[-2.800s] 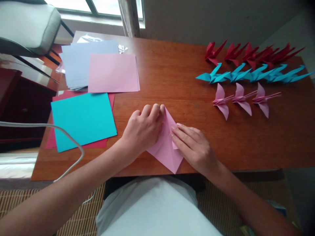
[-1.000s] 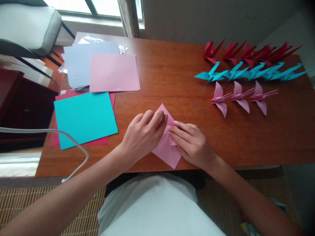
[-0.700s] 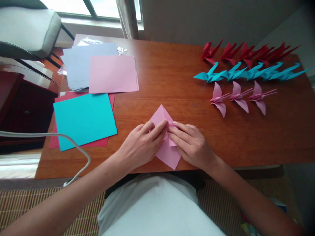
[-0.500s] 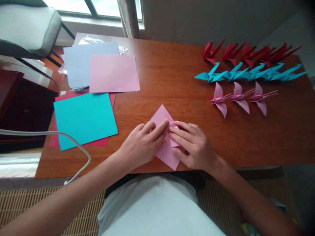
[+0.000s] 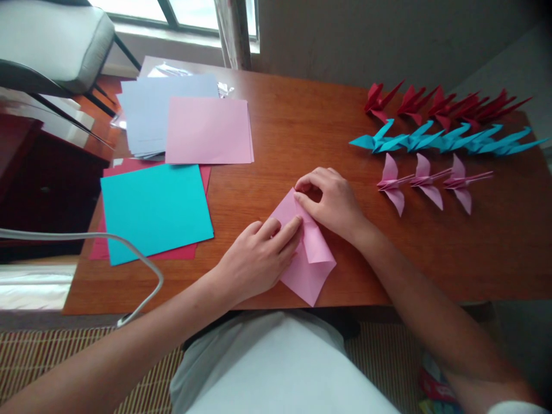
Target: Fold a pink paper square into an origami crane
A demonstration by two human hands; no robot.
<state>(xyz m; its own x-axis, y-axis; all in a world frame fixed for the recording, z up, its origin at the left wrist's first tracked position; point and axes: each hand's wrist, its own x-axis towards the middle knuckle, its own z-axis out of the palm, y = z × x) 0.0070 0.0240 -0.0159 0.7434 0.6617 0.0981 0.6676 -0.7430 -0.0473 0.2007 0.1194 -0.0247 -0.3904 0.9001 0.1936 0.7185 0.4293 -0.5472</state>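
A partly folded pink paper (image 5: 307,261) lies near the front edge of the wooden table (image 5: 302,132). My left hand (image 5: 259,259) rests on its left half, fingers stretched flat and pressing it down. My right hand (image 5: 332,198) is at the paper's top corner, its thumb and fingertips pinching that tip against the table. A raised flap of the paper runs down the middle between the two hands.
Stacks of flat sheets lie at the left: pink (image 5: 207,131), pale lilac (image 5: 159,109), teal (image 5: 153,210) over red. Rows of folded cranes sit at the right: red (image 5: 440,103), teal (image 5: 444,139), three pink (image 5: 426,184). A grey cable (image 5: 129,264) curves at the left.
My right hand has moved from the paper's middle up to its top corner and now pinches it. The flap has opened out. My left hand stays flat on the paper.
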